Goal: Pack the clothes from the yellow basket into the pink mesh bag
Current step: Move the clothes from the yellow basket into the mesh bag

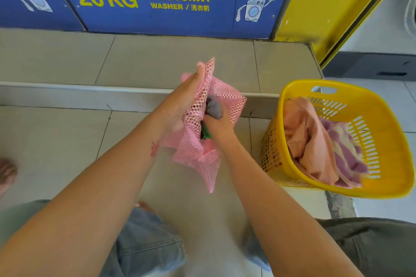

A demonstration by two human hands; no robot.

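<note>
Above the tiled floor, the left hand (184, 99) grips the pink mesh bag (202, 132) open while the right hand (217, 125) pushes a gray cloth (213, 108) inside. More clothes (315, 139) wait in the yellow basket (387, 164) nearby. If the bag's mouth flops shut, the cloth could fall out.

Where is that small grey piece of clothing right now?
In the head view's centre, the grey garment sits at the pink mesh bag's mouth, gripped by the right hand, left of the yellow basket.
</note>
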